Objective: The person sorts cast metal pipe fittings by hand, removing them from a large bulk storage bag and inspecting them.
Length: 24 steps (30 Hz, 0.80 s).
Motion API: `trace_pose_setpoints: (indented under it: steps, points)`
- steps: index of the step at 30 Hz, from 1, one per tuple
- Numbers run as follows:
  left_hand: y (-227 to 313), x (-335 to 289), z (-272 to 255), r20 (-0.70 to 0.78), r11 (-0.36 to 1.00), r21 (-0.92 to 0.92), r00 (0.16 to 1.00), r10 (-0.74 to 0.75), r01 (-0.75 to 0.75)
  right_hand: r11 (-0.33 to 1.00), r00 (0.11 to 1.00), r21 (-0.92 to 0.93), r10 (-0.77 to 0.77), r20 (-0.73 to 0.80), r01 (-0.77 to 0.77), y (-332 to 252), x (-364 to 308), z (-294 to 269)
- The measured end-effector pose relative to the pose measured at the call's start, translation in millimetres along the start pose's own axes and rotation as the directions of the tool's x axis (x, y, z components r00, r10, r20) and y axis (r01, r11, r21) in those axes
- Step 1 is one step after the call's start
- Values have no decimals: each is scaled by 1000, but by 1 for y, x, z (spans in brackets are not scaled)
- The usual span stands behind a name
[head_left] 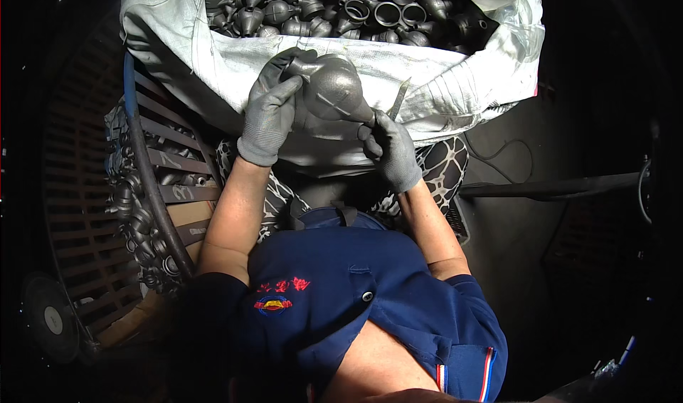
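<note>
At 12 o'clock, the left hand (269, 111) is pinching one neck of a bulb-shaped metal piece (333, 90), while the right hand (393, 150) is curling, apparently around a thin tool (400, 98), at the piece's 4 o'clock end. A slack pinch could be letting the rounded body twist, sending the tool skidding toward the left hand. Two hands, one held piece, one tool and one white sack (171, 54) are showing, the sack holding dark pieces (279, 12) too jumbled to count.
</note>
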<state>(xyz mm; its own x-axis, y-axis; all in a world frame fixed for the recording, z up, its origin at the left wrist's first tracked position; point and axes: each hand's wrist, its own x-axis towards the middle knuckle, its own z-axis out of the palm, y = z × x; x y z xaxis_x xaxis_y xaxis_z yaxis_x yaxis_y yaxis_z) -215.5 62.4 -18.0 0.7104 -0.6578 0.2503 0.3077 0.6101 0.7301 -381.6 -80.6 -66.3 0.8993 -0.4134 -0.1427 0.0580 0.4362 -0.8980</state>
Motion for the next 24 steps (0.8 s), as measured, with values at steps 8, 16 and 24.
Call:
trace_pose_setpoints:
  steps: [8,16,24]
  points:
    - [10,-1,3,104,881,472,995,-7,-43,991,993,87,109,-38,-105,8,-2,2]
    - [8,2,-1,1,976,198,995,-96,94,992,992,47,119,-37,-117,5,-4,5]
    - [23,13,-11,-2,921,387,998,-61,57,982,983,40,182,17,-183,-2,-6,16]
